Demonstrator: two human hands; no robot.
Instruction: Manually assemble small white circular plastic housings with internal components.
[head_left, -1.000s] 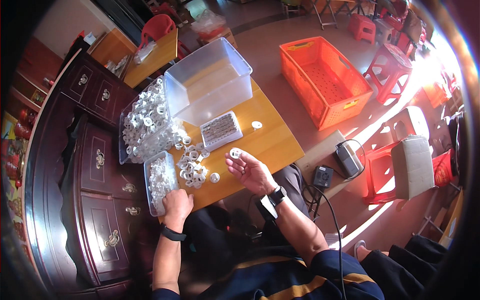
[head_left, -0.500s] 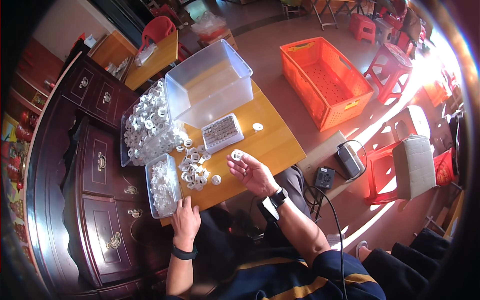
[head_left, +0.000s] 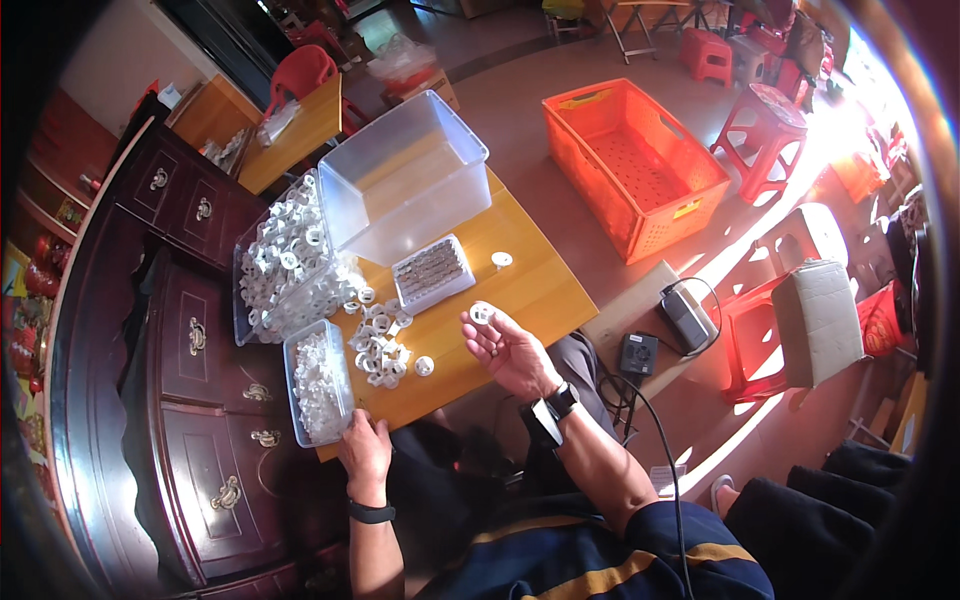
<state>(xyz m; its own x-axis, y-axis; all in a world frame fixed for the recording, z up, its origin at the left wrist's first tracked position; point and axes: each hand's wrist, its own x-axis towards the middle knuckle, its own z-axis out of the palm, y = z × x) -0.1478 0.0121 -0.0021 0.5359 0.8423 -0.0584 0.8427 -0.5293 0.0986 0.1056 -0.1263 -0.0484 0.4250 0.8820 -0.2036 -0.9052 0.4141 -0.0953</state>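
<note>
My right hand (head_left: pixel 510 350) is raised palm up over the near edge of the small wooden table (head_left: pixel 530 290), pinching a white round plastic part (head_left: pixel 482 314) at its fingertips. My left hand (head_left: pixel 365 450) rests at the table's near left corner, just below a small clear tub of white pieces (head_left: pixel 318 382); whether it holds anything is hidden. A loose pile of white ring parts (head_left: pixel 380 345) lies between the hands. A small tray of dark small pieces (head_left: pixel 432 272) sits behind the pile, and a single white part (head_left: pixel 502 260) lies to its right.
A large empty clear bin (head_left: pixel 405 185) and a clear bin heaped with white rings (head_left: pixel 285 260) stand at the table's back. A dark wooden cabinet with drawers (head_left: pixel 190 340) runs along the left. An orange crate (head_left: pixel 630 165), red stools (head_left: pixel 770 120) and a power strip (head_left: pixel 640 352) are on the floor right.
My left hand has slid from beside the small tub back to the table's near left corner. My right hand keeps the white part raised in about the same place.
</note>
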